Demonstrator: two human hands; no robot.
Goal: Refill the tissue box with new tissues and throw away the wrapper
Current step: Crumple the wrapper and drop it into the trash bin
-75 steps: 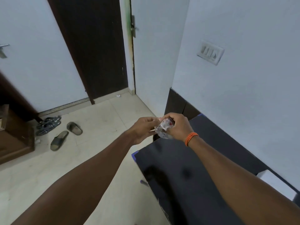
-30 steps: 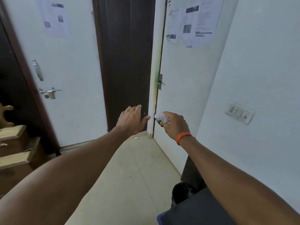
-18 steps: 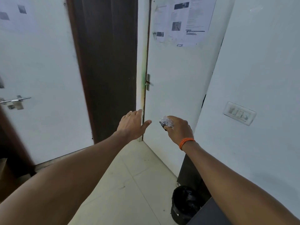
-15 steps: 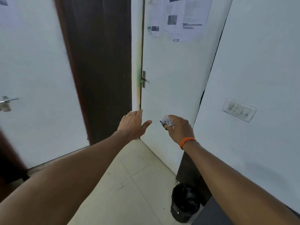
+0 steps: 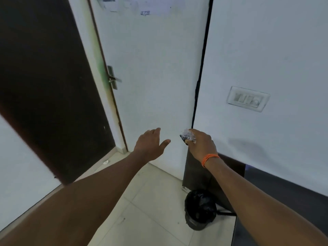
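My right hand (image 5: pixel 199 143) is closed around a crumpled clear plastic wrapper (image 5: pixel 188 135), which pokes out past my fingers. An orange thread band circles that wrist. My left hand (image 5: pixel 150 142) is held out beside it, palm down, fingers apart and holding nothing. Below and slightly right of my right hand stands a small bin lined with a black bag (image 5: pixel 199 209) on the floor, its mouth open. No tissue box is in view.
A white door with a metal handle (image 5: pixel 112 79) faces me, beside a dark brown door panel (image 5: pixel 44 77). A switch plate (image 5: pixel 248 99) is on the right wall. A dark table (image 5: pixel 284 201) fills the lower right, close to the bin.
The view has swung right and tilted down, bringing the black-lined bin fully into sight. Both hands keep their pose; the right one still grips the wrapper.
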